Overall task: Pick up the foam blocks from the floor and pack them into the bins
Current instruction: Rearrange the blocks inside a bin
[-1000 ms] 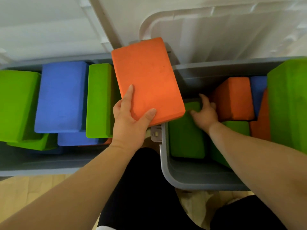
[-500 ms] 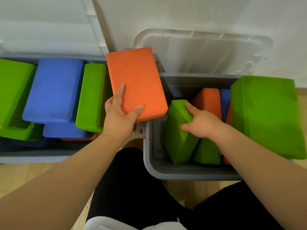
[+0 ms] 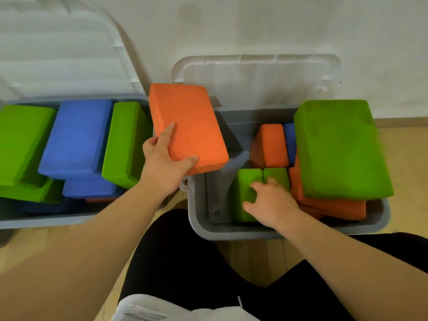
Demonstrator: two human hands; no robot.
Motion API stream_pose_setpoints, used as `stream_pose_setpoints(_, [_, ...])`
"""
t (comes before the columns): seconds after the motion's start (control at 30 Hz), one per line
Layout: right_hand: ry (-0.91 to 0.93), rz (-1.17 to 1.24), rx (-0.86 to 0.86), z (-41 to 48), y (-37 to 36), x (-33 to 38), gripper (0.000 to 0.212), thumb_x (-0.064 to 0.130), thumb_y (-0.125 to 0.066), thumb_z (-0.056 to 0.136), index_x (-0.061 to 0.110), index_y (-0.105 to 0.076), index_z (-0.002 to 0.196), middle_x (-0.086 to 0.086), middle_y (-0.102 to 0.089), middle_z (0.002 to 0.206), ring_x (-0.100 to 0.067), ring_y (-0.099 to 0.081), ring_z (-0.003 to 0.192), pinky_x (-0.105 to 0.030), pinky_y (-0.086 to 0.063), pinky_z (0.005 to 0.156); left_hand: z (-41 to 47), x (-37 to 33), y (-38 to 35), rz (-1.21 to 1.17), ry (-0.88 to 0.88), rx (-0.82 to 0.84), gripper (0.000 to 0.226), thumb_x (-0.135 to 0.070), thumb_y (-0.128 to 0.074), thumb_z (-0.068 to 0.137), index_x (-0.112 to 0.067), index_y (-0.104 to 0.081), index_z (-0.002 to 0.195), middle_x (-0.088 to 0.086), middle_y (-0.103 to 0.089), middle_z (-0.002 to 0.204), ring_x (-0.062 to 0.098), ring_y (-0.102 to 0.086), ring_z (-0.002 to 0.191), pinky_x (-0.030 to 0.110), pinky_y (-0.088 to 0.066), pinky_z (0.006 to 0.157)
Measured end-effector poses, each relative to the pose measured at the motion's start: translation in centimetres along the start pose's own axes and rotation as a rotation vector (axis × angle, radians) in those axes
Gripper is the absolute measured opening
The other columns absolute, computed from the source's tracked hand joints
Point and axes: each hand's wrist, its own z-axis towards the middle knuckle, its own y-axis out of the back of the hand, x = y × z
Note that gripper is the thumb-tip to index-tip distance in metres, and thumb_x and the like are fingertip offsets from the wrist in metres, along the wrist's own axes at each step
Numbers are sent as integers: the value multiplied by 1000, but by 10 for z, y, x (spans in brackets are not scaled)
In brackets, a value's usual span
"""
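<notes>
My left hand grips a flat orange foam block by its near edge, holding it above the gap between two grey bins. My right hand reaches into the right bin, fingers on a green block that stands upright near the bin's left wall, beside a second green block. That bin also holds orange blocks, a blue block and a large green block lying on top at the right. The left bin holds green blocks and blue blocks.
Two white bin lids lean against the white wall behind the bins. The floor is light wood. My legs in black trousers are between the bins, close to their front rims.
My right hand has pushed the tilted green block down and upright against the second green block. The orange block in my left hand stays roughly in place. The view has pulled back.
</notes>
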Motion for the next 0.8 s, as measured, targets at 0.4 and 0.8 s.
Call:
stream_pose_setpoints(0.4, [30,-20,-89,5,-12,-17,74,48,-73,87,37,-36,151,-18,-11,165,-43,-15,151,-48,-26,120,-46,-48,-7,392,-323,-52,69,-52,-81,74,-34,-54,135,-9,-51,139,15,-54,122,40,-47,103])
stream_pose_setpoints(0.8, [44,55,-12,16,-19,-18,82,41,-67,96,46,-15,160,-16,11,170,-40,5,156,-43,-13,125,-12,-20,-95,401,103,539,67,-43,-45,103,-38,-14,163,12,-8,165,38,-42,139,39,-37,111])
